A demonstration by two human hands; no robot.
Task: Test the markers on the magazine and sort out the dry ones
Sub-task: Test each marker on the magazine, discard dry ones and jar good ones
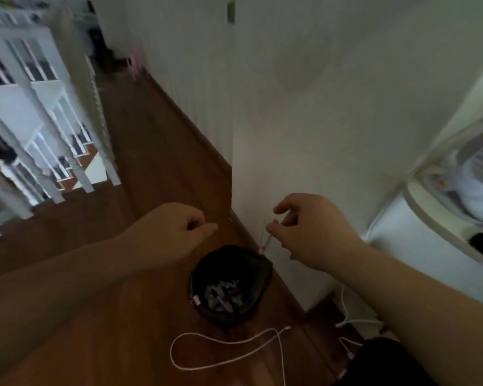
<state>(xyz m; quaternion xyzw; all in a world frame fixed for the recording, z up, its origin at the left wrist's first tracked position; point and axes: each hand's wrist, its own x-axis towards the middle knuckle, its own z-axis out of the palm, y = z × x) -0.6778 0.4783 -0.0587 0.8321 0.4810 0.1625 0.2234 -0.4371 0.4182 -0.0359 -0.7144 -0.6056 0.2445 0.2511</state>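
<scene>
Hands hover over the floor [117, 302] by its wall-side edge: right hand [304, 227] pinches a thin pink marker [265, 239], probably drawn from the black pouch [234, 257] of markers [223, 295] for testing, while left hand [179, 232] is curled, contents indiscernible.

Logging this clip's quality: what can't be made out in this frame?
Head view, all blurred.
Marker in right hand: too thin to tell capped or not.
Left hand: curled fingers hide whether it holds anything.
Pouch: contents dark, uncountable.
Magazine: none in view.
</scene>
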